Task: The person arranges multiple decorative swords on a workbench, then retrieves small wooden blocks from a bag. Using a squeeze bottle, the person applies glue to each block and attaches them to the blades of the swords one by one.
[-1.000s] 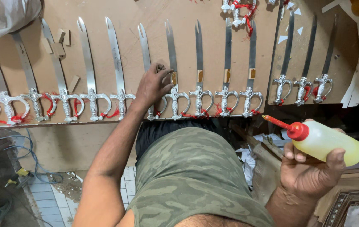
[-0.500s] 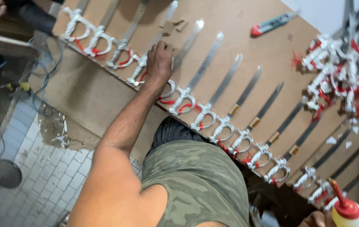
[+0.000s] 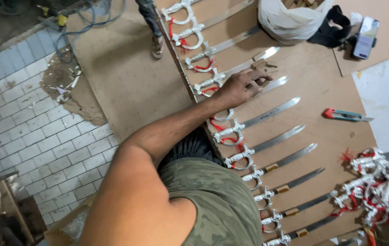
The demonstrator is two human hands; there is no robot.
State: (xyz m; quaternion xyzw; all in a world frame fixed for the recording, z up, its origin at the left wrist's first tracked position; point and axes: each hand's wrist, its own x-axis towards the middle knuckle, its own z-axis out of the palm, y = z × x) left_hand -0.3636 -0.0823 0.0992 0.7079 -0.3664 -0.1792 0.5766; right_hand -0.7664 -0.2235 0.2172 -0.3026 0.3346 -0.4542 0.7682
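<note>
A row of several small swords (image 3: 267,114) with silver hilts and red tassels lies on a brown board (image 3: 322,86). My left hand (image 3: 240,87) reaches across my body and rests on the row, over one sword's grip. Its fingers curl down by a few small wooden blocks (image 3: 263,66). Whether it pinches a block is hidden by the fingers. My right hand is out of view. The swords nearer to me have wooden grips (image 3: 282,188) fitted.
A white plastic bag (image 3: 290,20), a black strap (image 3: 335,23) and a phone (image 3: 365,32) lie at the board's far end. A red-handled utility knife (image 3: 345,115) and a heap of loose silver hilts (image 3: 376,191) sit to the right. Another person's sandalled foot (image 3: 157,45) stands on the floor.
The view has swung round and the row now runs diagonally. The glue bottle and my right hand have left the view. My left hand has stayed on the row, now nearer the wooden blocks.
</note>
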